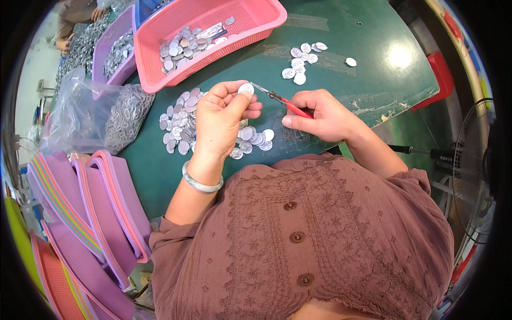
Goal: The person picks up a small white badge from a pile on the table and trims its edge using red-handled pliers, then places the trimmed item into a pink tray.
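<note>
Between the thumb and fingers of my left hand [221,112] is a round silver medallion [246,89]. My right hand [322,114] is closed round the red handles of a pair of pliers [297,110], whose narrow jaws reach the medallion's upper edge. Whether the jaws grip it is too small to tell. Under and beside my left hand lies a pile of silver medallions [178,125], which spreads to the right along the near side of the table. A smaller group of medallions [300,63] lies farther off, beyond my right hand, with a single one [350,62] apart.
The green table [368,32] carries a pink basket [213,64] of medallions. Left of it are a purple basket [98,74] and a clear bag of metal links [128,114]. Stacked purple baskets [101,202] stand at my left. Another person's hand [65,42] shows far left.
</note>
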Available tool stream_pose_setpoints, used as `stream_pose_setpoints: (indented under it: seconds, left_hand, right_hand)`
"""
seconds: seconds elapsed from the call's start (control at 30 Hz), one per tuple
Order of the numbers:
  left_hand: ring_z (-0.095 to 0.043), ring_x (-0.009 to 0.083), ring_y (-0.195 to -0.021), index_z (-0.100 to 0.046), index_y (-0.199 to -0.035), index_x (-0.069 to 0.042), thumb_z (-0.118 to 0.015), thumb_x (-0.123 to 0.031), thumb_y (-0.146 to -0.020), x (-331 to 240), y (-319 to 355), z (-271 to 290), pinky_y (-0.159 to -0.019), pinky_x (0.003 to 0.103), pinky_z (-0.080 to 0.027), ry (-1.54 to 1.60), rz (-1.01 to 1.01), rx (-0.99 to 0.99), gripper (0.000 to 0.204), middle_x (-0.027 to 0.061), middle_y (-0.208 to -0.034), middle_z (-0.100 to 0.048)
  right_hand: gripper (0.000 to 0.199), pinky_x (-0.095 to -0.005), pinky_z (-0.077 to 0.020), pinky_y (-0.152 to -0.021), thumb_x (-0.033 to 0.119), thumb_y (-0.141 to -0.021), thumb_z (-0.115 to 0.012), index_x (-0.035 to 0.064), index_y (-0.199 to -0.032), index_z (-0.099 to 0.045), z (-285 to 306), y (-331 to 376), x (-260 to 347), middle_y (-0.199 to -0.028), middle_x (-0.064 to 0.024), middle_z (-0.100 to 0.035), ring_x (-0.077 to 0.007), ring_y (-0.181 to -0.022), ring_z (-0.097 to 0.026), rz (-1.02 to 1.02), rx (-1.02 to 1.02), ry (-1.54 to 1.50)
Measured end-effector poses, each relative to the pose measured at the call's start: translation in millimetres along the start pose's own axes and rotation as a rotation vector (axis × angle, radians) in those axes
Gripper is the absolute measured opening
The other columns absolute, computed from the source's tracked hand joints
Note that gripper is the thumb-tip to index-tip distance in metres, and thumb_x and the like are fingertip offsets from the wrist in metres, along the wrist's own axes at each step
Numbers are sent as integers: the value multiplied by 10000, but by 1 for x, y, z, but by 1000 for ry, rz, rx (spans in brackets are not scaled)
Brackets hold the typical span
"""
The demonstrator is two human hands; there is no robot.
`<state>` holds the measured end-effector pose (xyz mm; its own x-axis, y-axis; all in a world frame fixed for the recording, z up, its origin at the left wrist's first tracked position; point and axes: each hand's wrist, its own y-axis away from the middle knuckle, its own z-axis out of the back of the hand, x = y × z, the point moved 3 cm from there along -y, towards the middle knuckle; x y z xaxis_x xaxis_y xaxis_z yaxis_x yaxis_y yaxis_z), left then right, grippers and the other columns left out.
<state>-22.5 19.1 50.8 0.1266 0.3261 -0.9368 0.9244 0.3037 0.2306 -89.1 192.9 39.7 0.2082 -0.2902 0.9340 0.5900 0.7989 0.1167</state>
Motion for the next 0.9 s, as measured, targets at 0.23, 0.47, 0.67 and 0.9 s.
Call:
stream_pose_setpoints:
  seconds: [0.23,0.47,0.67,0.9]
  left_hand:
    - [-614,159,-625,-539,-931,24,-566,-39,-821,2,1,1,-569,250,-518,-18,17,20,130,90,-765,-612]
    - [-610,154,-615,-537,-924,25,-562,-34,-816,5,2,2,-558,244,-514,12,33,19,126,90,-761,-611]
    - [-607,149,-615,-538,-922,23,-564,-34,-814,6,3,1,-554,238,-510,35,38,8,126,82,-759,-607]
    - [-604,145,-614,-543,-918,21,-568,-34,-813,6,5,1,-553,237,-507,32,32,16,121,77,-760,-609]
  right_hand:
    - [305,-268,-311,-459,261,-781,-643,0,-665,-537,-2,-1,0,-516,-15,-400,-87,-509,-343,-10,4,25]
    - [297,-270,-317,-462,251,-783,-639,-1,-664,-535,-3,0,1,-516,-18,-401,-90,-508,-347,-8,5,35]
    - [289,-274,-322,-460,251,-778,-641,0,-671,-543,-3,0,1,-513,-28,-413,-96,-503,-356,4,-6,61]
    - [284,-279,-329,-460,247,-775,-641,-6,-682,-551,-3,1,1,-514,-42,-426,-100,-501,-364,3,1,66]
